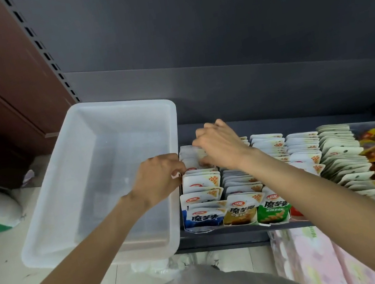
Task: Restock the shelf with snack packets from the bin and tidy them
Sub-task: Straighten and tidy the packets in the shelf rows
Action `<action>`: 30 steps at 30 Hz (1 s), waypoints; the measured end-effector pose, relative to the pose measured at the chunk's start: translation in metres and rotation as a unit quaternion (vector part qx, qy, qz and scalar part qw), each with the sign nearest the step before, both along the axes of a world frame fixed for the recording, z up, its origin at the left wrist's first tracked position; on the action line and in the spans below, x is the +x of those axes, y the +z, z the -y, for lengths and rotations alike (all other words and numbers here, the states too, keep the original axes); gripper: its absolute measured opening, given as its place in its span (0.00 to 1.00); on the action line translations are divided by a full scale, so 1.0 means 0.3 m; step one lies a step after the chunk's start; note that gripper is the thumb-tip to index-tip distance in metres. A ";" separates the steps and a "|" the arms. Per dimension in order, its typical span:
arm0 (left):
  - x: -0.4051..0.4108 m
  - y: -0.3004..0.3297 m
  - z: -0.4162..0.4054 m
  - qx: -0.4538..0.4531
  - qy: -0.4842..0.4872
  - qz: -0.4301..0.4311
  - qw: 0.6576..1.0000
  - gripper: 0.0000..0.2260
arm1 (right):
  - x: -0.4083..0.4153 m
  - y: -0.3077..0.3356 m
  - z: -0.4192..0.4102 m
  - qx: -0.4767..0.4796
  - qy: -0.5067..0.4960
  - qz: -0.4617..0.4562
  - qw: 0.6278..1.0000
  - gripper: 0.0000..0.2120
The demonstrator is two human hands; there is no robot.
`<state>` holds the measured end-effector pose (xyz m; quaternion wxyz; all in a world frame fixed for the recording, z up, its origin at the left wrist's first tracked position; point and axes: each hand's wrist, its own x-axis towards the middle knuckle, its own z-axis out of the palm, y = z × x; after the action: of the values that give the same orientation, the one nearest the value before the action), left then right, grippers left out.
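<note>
Shelf [222,235]: left hand [155,180] and right hand [219,147] each pinch blue-row snack packets [199,183]; bin [103,180] beside.

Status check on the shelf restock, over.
Both hands at the back of the blue-packet row: left hand pinching a packet edge, right hand gripping packets. Bin looks empty. Nothing in the way.
</note>
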<state>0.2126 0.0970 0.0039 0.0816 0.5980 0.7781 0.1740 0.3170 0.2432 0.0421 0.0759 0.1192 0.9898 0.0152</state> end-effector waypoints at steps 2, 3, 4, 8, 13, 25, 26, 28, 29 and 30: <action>0.000 -0.015 0.012 0.032 -0.009 0.000 0.999 0.10 | -0.005 0.000 0.001 -0.029 -0.013 -0.009 0.999 0.08; 0.002 -0.017 0.015 0.046 -0.015 0.000 0.999 0.11 | -0.009 0.000 0.003 -0.037 -0.018 -0.013 0.999 0.06; 0.005 -0.016 0.017 0.059 -0.022 0.000 0.998 0.11 | -0.012 0.001 0.005 -0.042 -0.023 -0.015 0.999 0.04; 0.010 -0.027 0.032 0.113 -0.051 0.002 0.992 0.10 | -0.015 0.007 0.013 -0.077 -0.056 -0.022 0.995 0.04; 0.005 -0.049 0.034 0.172 -0.038 0.038 0.984 0.01 | -0.005 0.052 0.028 -0.068 -0.067 -0.060 0.994 0.03; -0.008 -0.077 0.011 0.195 -0.015 0.087 0.977 0.05 | 0.024 0.068 0.073 -0.026 -0.030 -0.090 0.995 0.06; -0.013 -0.085 0.014 0.199 -0.009 0.105 0.974 0.05 | 0.028 0.066 0.074 -0.021 -0.025 -0.091 0.995 0.06; -0.019 -0.097 0.016 0.204 0.003 0.143 0.969 0.05 | 0.033 0.063 0.072 -0.023 -0.028 -0.098 0.995 0.06; -0.021 -0.101 0.014 0.205 0.006 0.150 0.967 0.05 | 0.032 0.062 0.069 -0.030 -0.033 -0.100 0.994 0.06; -0.021 -0.103 0.011 0.206 0.006 0.149 0.967 0.05 | 0.031 0.063 0.066 -0.036 -0.038 -0.100 0.994 0.06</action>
<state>0.2062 0.0938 -0.0271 0.0706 0.5649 0.7081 0.4178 0.3263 0.2234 0.0610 -0.0189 0.1547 0.9871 -0.0356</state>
